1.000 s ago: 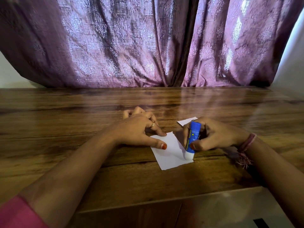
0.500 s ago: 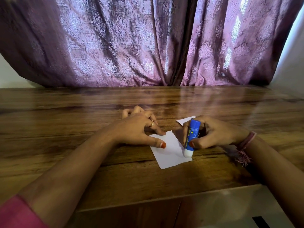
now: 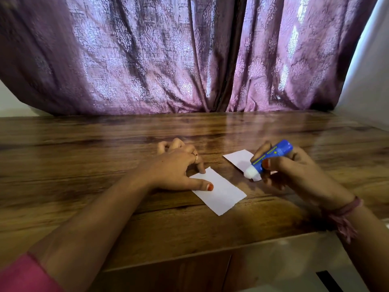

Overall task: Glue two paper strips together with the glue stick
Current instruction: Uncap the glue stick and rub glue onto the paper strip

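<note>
A: How many strips were on the table [image 3: 84, 144]?

B: Two, both white. The near strip [image 3: 221, 191] lay flat a little toward 5 o'clock of the table's middle. The far strip [image 3: 240, 160] lay at about 1 o'clock from it, apart from it, with bare wood between them.

A: And the hands?

B: Two. The left hand [image 3: 179, 165] sat at 9 o'clock of the near strip, thumb and forefinger spread, each tip pressing down on that strip's left part. Its other fingers were curled toward the wood beyond, holding nothing. One ring [image 3: 196, 157] showed on it.

A: Where was the glue?

B: One glue stick [image 3: 269, 158], blue with a white tip. The right hand [image 3: 294, 171] had its fingers and thumb wrapped round the barrel. The stick was tilted, base toward 1 o'clock, tip toward 7 o'clock, over the near end of the far strip. I could not tell whether the tip touched the paper.

A: Anything else?

B: One band [image 3: 345, 209] on the right wrist, one pink sleeve [image 3: 25, 275] at 7 o'clock, and one purple curtain [image 3: 168, 55] behind the table at 12 o'clock.
</note>
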`<state>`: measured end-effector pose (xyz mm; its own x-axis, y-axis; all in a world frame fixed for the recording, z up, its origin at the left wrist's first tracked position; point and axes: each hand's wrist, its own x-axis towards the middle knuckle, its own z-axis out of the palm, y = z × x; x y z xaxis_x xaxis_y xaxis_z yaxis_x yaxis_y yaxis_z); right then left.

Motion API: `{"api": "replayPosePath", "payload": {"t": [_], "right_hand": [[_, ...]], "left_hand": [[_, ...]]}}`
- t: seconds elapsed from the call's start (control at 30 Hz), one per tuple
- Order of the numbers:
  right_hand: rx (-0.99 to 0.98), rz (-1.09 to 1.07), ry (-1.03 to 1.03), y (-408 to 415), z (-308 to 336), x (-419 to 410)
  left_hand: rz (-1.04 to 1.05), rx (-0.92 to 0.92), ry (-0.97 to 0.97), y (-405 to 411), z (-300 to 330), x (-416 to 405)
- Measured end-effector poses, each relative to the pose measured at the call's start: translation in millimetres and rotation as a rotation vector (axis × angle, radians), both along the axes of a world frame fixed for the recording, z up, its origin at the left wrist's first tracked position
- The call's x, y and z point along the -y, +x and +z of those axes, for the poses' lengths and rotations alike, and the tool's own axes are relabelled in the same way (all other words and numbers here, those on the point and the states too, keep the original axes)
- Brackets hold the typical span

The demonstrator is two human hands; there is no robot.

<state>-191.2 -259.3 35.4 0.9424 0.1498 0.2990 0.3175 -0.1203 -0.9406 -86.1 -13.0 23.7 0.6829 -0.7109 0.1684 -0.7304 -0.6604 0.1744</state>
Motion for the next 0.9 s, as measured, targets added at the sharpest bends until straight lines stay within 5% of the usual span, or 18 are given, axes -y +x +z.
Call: {"api": "replayPosePath", "payload": {"t": [0.3, 0.6, 0.9], "right_hand": [[-0.176, -0.315, 0.209, -23, -20, 2], [-0.127, -0.464, -0.115, -10, -26, -16], [-0.09, -0.455, -0.197, -12, -27, -20]], "left_hand": [[-0.074, 0.063, -0.089, -11, -1, 9], [-0.191, -0.004, -0.041, -8, -3, 8], [-0.177, -0.043, -0.044, -7, -3, 7]]}}
